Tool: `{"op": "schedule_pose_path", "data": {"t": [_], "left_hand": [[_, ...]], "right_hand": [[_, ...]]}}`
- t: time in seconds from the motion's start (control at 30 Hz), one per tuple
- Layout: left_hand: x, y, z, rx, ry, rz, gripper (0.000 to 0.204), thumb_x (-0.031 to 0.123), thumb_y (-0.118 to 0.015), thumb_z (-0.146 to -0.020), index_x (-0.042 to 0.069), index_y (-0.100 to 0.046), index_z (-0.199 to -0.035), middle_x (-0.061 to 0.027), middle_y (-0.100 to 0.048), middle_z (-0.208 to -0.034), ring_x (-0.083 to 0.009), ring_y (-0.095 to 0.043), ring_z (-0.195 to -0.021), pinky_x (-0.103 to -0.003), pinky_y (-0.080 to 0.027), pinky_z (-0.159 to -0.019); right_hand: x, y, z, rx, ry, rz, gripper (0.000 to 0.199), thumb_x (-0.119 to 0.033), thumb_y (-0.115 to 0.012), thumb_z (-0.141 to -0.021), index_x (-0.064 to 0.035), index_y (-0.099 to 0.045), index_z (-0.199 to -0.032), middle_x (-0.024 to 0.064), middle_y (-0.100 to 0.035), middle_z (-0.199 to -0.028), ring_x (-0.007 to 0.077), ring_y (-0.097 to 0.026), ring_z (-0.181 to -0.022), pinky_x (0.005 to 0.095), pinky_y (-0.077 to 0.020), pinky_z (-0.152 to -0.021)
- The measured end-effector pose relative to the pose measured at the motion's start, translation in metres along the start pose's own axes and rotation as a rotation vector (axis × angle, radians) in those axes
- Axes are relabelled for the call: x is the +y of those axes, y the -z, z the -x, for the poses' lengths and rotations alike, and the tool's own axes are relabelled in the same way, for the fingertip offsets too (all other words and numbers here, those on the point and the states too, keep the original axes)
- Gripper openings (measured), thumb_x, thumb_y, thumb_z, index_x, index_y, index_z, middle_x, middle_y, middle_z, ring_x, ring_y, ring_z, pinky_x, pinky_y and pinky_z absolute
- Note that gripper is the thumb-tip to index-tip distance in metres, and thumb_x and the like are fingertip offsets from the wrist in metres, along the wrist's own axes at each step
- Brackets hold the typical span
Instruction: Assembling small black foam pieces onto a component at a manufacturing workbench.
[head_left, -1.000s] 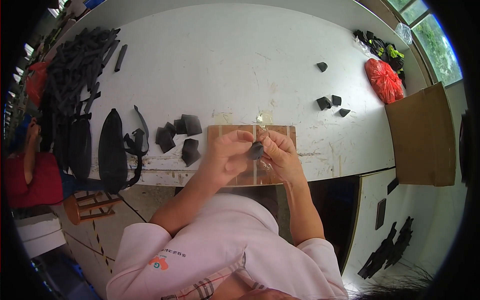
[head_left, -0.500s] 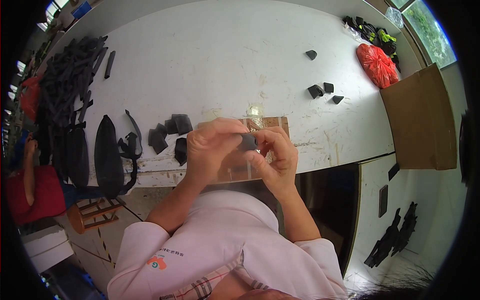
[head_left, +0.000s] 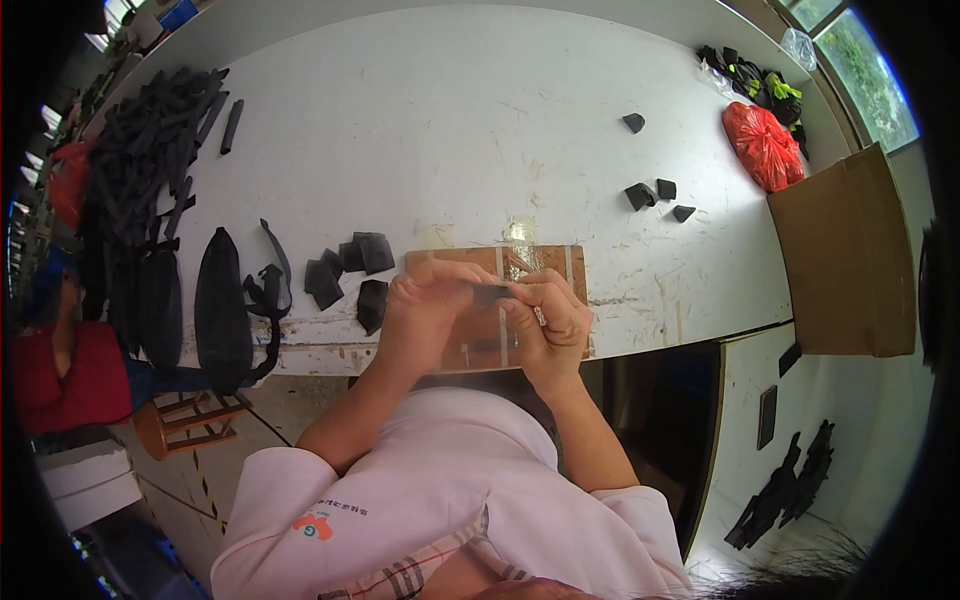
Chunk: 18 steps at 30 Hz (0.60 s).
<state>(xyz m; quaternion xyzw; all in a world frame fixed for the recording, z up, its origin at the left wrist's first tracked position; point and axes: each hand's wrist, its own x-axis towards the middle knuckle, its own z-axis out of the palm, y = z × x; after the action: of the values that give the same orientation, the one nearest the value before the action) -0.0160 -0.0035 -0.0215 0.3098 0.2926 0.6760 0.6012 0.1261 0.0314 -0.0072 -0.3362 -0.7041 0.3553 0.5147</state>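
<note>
My left hand (head_left: 428, 312) and my right hand (head_left: 549, 318) meet over a brown board (head_left: 455, 262) at the near edge of the white table (head_left: 430, 120). Both pinch a small black piece (head_left: 492, 294) between their fingertips, a little above the board. Just left of my left hand lie several flat black pieces (head_left: 349, 272) on the table. Most of the small piece is hidden by my fingers.
A black pouch with a strap (head_left: 224, 305) and a heap of black strips (head_left: 140, 190) lie at the left. Three small black pieces (head_left: 657, 194) sit at the right, with a red bag (head_left: 764, 145) and a cardboard box (head_left: 845, 262) beyond. A person in red (head_left: 60, 375) is at far left.
The hands have stayed together over the board, turning the small black piece slightly between the fingers. The view has shifted a little.
</note>
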Motion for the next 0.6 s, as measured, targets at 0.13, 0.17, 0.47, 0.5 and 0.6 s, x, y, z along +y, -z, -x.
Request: {"op": "schedule_pose_path", "data": {"t": [0.13,0.17,0.47,0.5,0.6], "left_hand": [[0.002,0.003,-0.002,0.001,-0.035,-0.285,0.01,0.001,-0.053,-0.082,0.001,-0.057,-0.091,-0.0112,-0.059,-0.091,-0.0166,-0.056,-0.087,-0.028,-0.042,-0.083],[0.005,-0.005,-0.004,0.048,-0.057,-0.293,0.011,-0.001,-0.051,-0.082,0.0,-0.057,-0.092,-0.0096,-0.06,-0.09,-0.0132,-0.056,-0.085,-0.025,-0.042,-0.079],[-0.017,0.134,-0.026,0.685,-0.172,-1.603,0.031,0.008,-0.059,-0.074,0.001,-0.051,-0.102,-0.0161,-0.054,-0.093,-0.0276,-0.055,-0.077,-0.035,-0.045,-0.072],[-0.014,0.137,-0.028,0.687,-0.069,-1.696,0.031,0.01,-0.06,-0.073,0.001,-0.05,-0.101,-0.0169,-0.053,-0.095,-0.0295,-0.054,-0.082,-0.036,-0.045,-0.073],[-0.009,0.15,-0.03,0.676,0.105,-1.831,0.029,0.013,-0.067,-0.069,0.003,-0.051,-0.092,-0.016,-0.05,-0.091,-0.0333,-0.051,-0.087,-0.039,-0.044,-0.073]], "right_hand": [[-0.001,0.003,-0.003,-0.023,0.005,0.016,0.008,0.004,-0.064,-0.072,0.0012,-0.059,-0.077,0.0079,-0.056,-0.072,0.0129,-0.054,-0.058,0.0224,-0.0425,-0.047],[0.001,0.012,-0.006,-0.09,-0.1,-0.096,0.005,0.001,-0.062,-0.075,0.0009,-0.059,-0.078,0.0067,-0.056,-0.072,0.0114,-0.053,-0.057,0.0211,-0.041,-0.047],[0.021,0.032,-0.004,0.154,-0.687,-0.431,0.026,-0.023,-0.051,-0.088,0.0022,-0.058,-0.084,0.0012,-0.05,-0.062,0.0062,-0.043,-0.052,0.0175,-0.0331,-0.046],[0.021,0.026,0.007,0.107,-0.731,-0.457,0.025,-0.021,-0.051,-0.088,0.0016,-0.058,-0.081,0.0016,-0.051,-0.061,0.0069,-0.043,-0.051,0.018,-0.0333,-0.045],[0.023,0.011,0.03,0.031,-0.746,-0.44,0.025,-0.022,-0.052,-0.087,0.0008,-0.059,-0.081,0.0008,-0.051,-0.061,0.0059,-0.043,-0.05,0.0184,-0.0336,-0.045]]}}
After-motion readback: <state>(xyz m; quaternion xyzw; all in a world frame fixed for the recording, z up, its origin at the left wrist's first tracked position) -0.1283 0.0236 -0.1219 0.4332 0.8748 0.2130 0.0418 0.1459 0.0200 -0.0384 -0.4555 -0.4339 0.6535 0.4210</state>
